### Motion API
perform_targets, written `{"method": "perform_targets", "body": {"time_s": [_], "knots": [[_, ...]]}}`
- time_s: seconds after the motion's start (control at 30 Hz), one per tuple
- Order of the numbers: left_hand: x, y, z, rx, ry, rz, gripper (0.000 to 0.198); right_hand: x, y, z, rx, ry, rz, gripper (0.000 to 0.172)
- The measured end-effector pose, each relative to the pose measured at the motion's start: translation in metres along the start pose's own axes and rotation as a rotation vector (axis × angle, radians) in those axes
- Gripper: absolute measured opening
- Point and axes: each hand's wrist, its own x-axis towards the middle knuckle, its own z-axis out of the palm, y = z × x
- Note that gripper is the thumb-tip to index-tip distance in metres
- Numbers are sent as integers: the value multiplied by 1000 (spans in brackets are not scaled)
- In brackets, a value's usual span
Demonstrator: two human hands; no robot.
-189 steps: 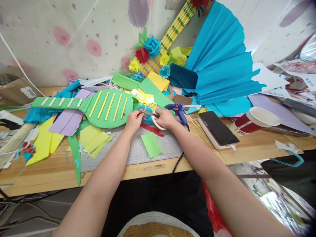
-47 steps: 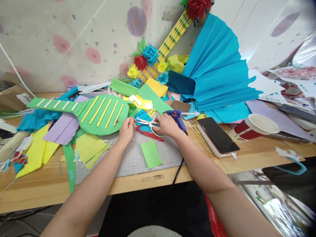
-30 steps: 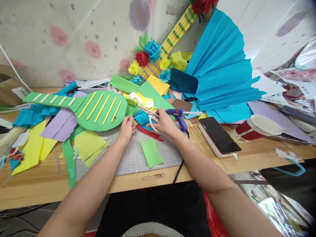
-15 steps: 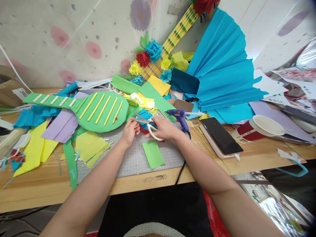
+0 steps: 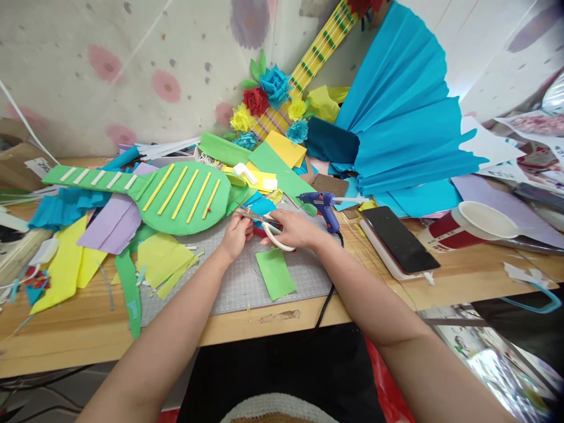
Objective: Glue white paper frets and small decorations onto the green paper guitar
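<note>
My right hand point(image 5: 294, 229) grips a pair of scissors point(image 5: 274, 236) by the white handles, over the grey cutting mat point(image 5: 229, 291). Its metal blades point left, towards the fingertips of my left hand point(image 5: 238, 236). Those fingers are pinched together beside the blades; whatever is between them is too small to make out. Just below the hands, a light green paper rectangle point(image 5: 276, 274) lies on the mat. Blue paper scraps point(image 5: 261, 203) sit behind the blades. To the left is a green paper guitar shape point(image 5: 183, 200) with yellow strips.
Right of my hands lies a blue glue gun point(image 5: 324, 205) with its cord trailing over the table edge. Farther right are a black phone point(image 5: 399, 239) and a paper cup point(image 5: 469, 228). A decorated yellow guitar point(image 5: 317, 53) and a pleated blue paper fan point(image 5: 405, 106) lean at the back.
The view has shifted slightly. Both hands stay almost in place, with the scissors still in my right hand; the blades look a little farther apart.
</note>
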Motion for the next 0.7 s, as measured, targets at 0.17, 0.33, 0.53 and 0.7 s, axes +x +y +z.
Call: {"method": "perform_targets", "body": {"time_s": [0.17,0.33,0.53,0.7], "knots": [[2,-2,-3,18,-18,23,22,0,0,-1,22,-30,19,54],[2,-2,-5,43,-47,21,24,-1,-1,-4,45,-65,11,52],[3,-7,-5,125,-83,105,24,-2,-2,-1,-68,28,-7,53],[5,-9,-2,153,-108,141,25,0,-6,4,-166,112,50,33]]}}
